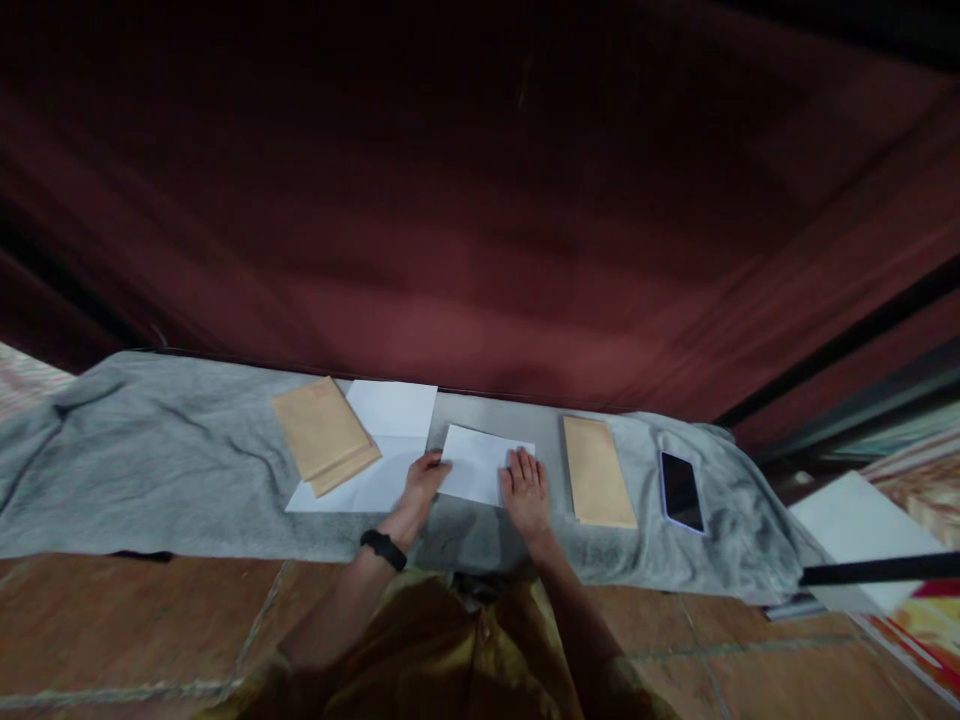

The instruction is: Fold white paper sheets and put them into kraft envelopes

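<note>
A folded sheet of white paper [478,463] lies on the grey cloth in front of me. My left hand [424,482], with a black band on its wrist, pinches the sheet's left edge. Spread flat near the sheet's right edge, my right hand [526,490] presses on it with fingers stretched out. To the left, brown envelopes [324,430] rest on top of larger creased white paper [397,410]. Another brown envelope stack [598,470] lies just right of my right hand.
A phone [682,492] with a dark screen lies at the right on the grey cloth [202,450]. Behind the cloth rises a dark red panel [465,250]. A white board [862,520] and a black bar [870,570] are at far right. Below is tiled floor [135,630].
</note>
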`<state>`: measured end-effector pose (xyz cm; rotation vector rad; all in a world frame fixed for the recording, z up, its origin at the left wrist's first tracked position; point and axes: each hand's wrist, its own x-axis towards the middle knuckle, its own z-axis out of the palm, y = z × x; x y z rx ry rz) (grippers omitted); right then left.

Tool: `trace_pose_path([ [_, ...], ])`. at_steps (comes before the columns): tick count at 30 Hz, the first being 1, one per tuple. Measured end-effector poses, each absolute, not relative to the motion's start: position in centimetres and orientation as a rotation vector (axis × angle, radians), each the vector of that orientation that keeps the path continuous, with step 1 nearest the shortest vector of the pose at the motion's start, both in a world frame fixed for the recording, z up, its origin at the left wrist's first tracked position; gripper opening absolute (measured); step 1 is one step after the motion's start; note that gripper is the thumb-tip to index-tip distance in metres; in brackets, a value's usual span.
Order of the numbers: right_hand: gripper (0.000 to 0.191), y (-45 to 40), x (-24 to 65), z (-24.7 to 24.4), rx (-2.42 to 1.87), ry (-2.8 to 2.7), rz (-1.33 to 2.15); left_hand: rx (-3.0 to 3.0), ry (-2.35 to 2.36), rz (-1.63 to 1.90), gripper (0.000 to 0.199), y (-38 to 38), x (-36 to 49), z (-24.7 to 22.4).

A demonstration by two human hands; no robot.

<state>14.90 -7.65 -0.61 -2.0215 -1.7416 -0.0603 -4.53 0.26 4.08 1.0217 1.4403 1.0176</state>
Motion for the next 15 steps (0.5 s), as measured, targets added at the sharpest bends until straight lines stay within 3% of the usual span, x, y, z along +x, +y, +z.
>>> trace_pose_path([
  [7,0.067,-9.4,11.5,3.7,-1.617,-1.845,0.189,1.035,1.218,1.102,0.035,-0.5,-3.3,9.0],
  [11,0.050,-8.3,10.7,7.0,-1.504,-1.331,0.450,1.026,1.024,1.111,0.051,-1.1,-2.0,11.5],
  [15,0.054,-7.3,11.4,8.5,-1.288,-0.730,0.702,0.989,1.309,1.030,0.052,-2.6,-2.4,10.1],
])
